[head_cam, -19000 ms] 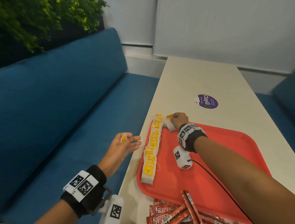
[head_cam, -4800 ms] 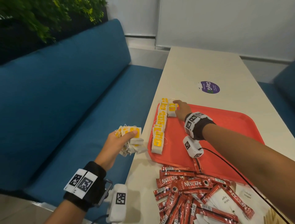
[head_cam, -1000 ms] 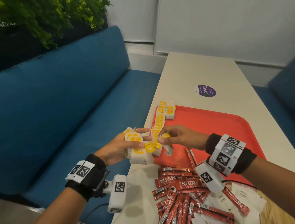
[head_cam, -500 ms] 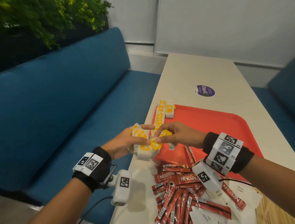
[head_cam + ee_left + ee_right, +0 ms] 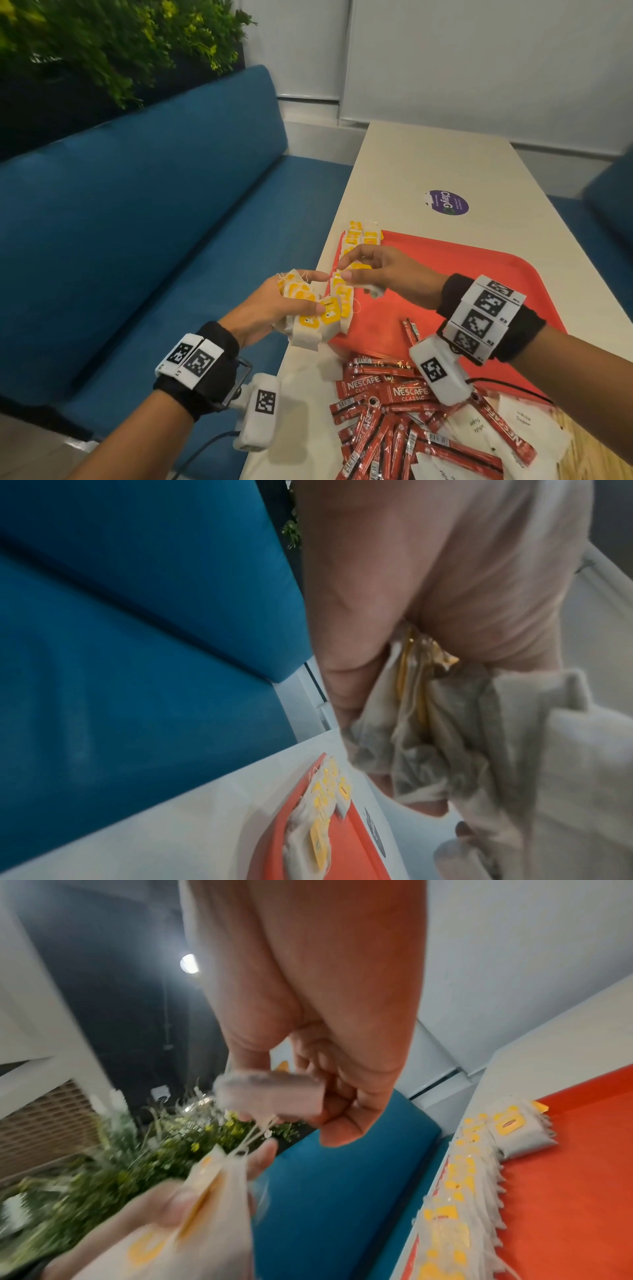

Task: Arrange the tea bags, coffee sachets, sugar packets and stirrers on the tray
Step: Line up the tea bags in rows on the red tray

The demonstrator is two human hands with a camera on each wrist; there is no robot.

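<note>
My left hand (image 5: 318, 293) grips a bunch of white tea bags with yellow tags (image 5: 310, 320) just off the table's left edge; the bunch (image 5: 428, 723) fills the left wrist view. My right hand (image 5: 344, 270) pinches a single tea bag (image 5: 270, 1093) right beside the bunch, with threads still running between the two. A row of tea bags (image 5: 356, 236) lies along the left rim of the red tray (image 5: 479, 274), and a second row begins with one more bag (image 5: 514, 1131). Red coffee sachets (image 5: 387, 411) and white sugar packets (image 5: 513, 421) lie loose in front of the tray.
One coffee sachet (image 5: 411, 330) lies on the tray's near part. A purple sticker (image 5: 447, 202) is on the table (image 5: 411, 164) beyond the tray. A blue bench (image 5: 154, 222) runs along the left, with plants (image 5: 102, 44) behind it. Something wood-coloured (image 5: 589, 455) shows at the lower right.
My right hand has drawn one tea bag up and out of the bunch in my left hand. Both hands have stayed close together by the tray's near left corner.
</note>
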